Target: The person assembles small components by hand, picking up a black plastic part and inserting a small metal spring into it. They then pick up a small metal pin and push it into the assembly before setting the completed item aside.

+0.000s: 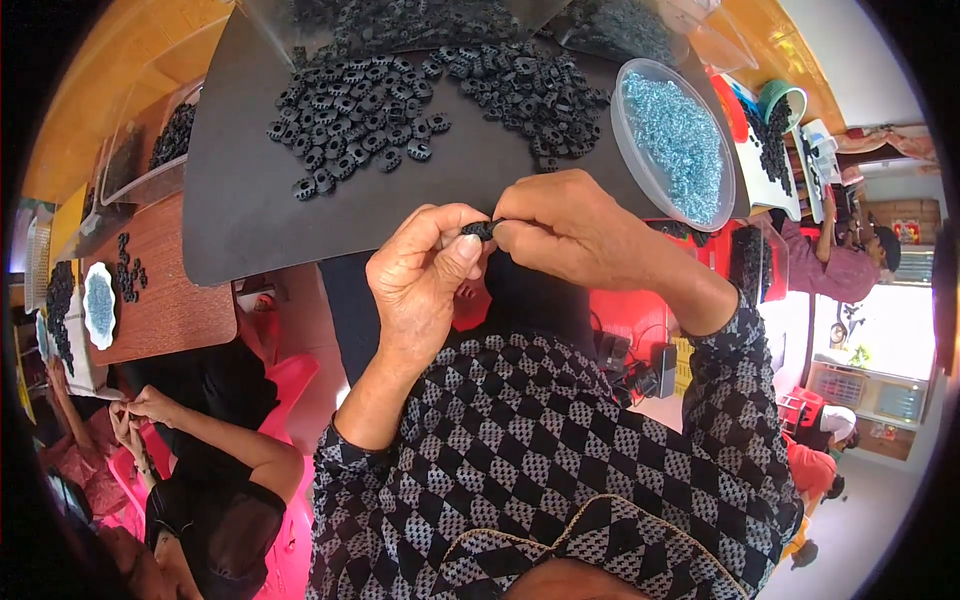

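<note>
I'm seeing both hands pinching one small black toothed part [481,229] at chest ht, just below the dark board's [240,200] near edge: L hand [425,275] gripping its L end, R hand [570,228] its R end, long axis running approx L–R, neither hand nearer.

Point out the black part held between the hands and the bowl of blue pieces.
black part [480,229], head view, its visible middle between the fingertips.
bowl of blue pieces [617,140], head view, its clear left rim.

Matt black plastic rings [365,105] lie on a matt dark board [240,200] beside a clear plastic bowl [628,150] of glossy metal bits [680,140].
</note>
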The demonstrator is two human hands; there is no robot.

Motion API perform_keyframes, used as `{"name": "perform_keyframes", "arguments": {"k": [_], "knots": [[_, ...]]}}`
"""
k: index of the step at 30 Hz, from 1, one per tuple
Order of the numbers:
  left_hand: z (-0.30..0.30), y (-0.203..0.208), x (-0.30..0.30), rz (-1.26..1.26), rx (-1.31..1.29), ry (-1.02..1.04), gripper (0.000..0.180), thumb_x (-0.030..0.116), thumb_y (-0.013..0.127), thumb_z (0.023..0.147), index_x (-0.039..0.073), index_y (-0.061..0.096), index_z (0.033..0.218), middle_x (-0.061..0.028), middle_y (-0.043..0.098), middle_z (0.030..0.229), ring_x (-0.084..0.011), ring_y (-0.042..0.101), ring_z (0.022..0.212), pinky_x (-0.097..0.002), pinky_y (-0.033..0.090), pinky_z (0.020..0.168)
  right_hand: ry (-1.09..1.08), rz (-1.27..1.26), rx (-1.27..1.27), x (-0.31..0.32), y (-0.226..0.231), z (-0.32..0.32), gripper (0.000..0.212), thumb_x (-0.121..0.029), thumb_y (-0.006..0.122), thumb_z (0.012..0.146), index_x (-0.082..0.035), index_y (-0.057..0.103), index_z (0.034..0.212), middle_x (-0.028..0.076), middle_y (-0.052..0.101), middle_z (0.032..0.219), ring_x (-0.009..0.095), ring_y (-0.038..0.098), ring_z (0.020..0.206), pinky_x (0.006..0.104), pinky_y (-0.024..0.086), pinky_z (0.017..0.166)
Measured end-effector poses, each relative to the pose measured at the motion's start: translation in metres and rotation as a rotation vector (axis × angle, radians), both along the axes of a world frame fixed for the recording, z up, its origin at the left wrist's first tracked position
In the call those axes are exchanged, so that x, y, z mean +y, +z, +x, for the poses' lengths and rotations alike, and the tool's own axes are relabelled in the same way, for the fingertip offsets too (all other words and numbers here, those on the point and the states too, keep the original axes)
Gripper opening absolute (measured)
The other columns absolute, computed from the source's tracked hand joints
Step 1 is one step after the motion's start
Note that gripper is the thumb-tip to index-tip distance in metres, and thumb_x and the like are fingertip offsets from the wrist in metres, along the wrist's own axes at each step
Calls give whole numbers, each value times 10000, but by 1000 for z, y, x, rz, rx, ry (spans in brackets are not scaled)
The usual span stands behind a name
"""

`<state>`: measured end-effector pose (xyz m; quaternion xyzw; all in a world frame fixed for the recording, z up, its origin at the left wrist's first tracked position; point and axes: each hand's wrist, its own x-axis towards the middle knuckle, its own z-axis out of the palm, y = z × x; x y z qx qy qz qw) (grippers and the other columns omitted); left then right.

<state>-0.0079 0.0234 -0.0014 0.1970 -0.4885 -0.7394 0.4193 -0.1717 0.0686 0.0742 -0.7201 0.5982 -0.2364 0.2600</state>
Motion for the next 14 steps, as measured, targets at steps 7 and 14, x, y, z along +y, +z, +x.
{"name": "perform_keyframes", "arguments": {"k": [7,14], "knots": [[-1,-1,3,-48,-49,66,94,-36,592,856,-67,622,939,-7,537,770,-54,504,615,-179,420,545,74,-227,123,3,-14,4,118,-57,549,793,11,481,725,142,461,640,337,472,608,420,373,546],[1,-3,3,-209,-75,118,99,-73,583,841,-54,624,928,-18,531,751,-60,498,598,-187,408,528,61,-87,46,7,-12,3,105,-68,586,793,-9,506,758,139,497,681,327,510,647,438,394,581]]}}
